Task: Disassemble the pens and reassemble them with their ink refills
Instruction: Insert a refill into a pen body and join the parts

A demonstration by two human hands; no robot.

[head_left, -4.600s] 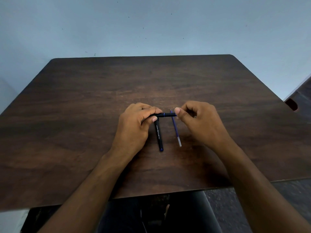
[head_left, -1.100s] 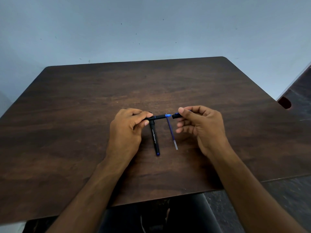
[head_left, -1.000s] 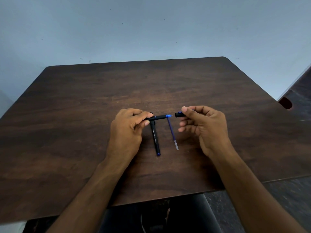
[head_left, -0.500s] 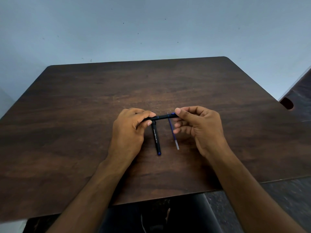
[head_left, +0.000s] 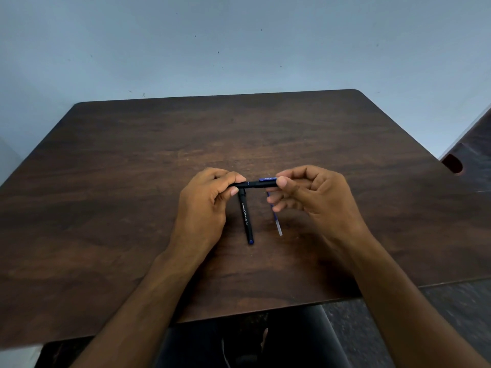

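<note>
A black pen (head_left: 256,184) with a blue clip is held level just above the table, between both hands. My left hand (head_left: 206,208) pinches its left end. My right hand (head_left: 316,197) pinches the capped right end between thumb and forefinger. Below it on the wood lies a black pen barrel (head_left: 245,217) with white lettering and a blue end, pointing toward me. To its right lies a thin blue ink refill (head_left: 276,221) with a clear end, its far part hidden behind my right fingers.
The dark wooden table (head_left: 132,195) runs up to a pale blue wall. A second dark piece of furniture (head_left: 470,160) with a cut-out hole stands at the right. The table's front edge is close to my body.
One second ago the cap was apart in my right hand, with the blue tip showing. The cap has since gone back over the tip, and both hands now hold one closed pen.
</note>
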